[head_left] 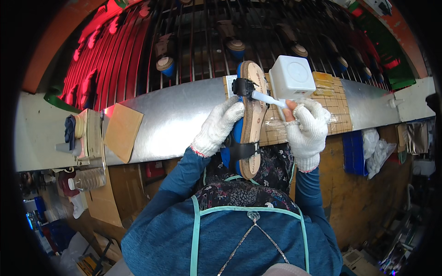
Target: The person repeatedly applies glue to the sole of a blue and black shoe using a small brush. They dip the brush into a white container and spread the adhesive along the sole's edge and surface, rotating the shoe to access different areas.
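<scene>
A sandal (252, 124) with black straps, a tan footbed and a blue shoe last against its left side is held upright in front of me. My left hand (220, 125), in a white knit glove, grips its left side, fingers near the upper strap. My right hand (307, 129), gloved but with some fingertips bare, pinches a white-handled brush (270, 99). The far end of the brush meets the black strap (243, 88) near the top of the sandal; its very tip is hard to make out. Just beyond my right hand stands a white square plastic container (293, 76).
A metal ledge (179, 122) runs before me, with taped cardboard (338, 106) on it. Behind it, a bar conveyor carries several shoes (165, 65), lit red at left. A brown board (123, 132) leans left; a blue bin (354, 152) with plastic bags hangs right.
</scene>
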`<state>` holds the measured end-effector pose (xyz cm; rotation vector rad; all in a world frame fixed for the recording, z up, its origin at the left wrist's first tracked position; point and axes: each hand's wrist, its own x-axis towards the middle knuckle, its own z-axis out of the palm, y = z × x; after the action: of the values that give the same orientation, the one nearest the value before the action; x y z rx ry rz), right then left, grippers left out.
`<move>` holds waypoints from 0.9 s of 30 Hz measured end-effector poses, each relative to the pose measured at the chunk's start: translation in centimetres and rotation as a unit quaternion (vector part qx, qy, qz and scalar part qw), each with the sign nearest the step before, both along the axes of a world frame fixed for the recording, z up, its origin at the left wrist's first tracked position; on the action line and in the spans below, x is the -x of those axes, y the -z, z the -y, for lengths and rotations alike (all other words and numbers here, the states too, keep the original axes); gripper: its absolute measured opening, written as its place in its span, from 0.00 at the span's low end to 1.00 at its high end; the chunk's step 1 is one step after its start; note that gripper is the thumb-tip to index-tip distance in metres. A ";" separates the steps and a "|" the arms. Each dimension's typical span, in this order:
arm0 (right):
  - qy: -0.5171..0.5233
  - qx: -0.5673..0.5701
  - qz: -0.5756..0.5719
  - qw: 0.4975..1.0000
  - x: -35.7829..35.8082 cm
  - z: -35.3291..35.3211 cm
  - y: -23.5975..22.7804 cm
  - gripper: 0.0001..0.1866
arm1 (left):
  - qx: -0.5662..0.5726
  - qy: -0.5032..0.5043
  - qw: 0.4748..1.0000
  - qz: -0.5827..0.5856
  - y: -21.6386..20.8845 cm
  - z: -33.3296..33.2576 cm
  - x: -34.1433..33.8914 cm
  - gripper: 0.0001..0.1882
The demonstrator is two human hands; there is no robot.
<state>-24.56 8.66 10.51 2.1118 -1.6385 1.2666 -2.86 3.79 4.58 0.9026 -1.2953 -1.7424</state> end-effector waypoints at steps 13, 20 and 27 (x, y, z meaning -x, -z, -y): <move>-0.023 -0.075 0.083 0.993 0.3 -2.1 3.4 0.09 | -0.018 -0.004 1.000 -0.010 0.1 0.4 0.4 0.36; -0.031 -0.079 0.069 0.994 0.0 -3.3 4.1 0.10 | -0.062 -0.012 0.995 -0.076 0.6 1.1 0.7 0.36; -0.049 -0.078 0.035 0.995 0.1 -3.9 4.0 0.11 | -0.023 -0.040 0.997 -0.068 0.9 2.1 0.5 0.34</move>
<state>-24.67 12.60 6.54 2.2898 -1.7342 1.2928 -3.33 1.71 3.65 0.8358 -1.1206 -1.7454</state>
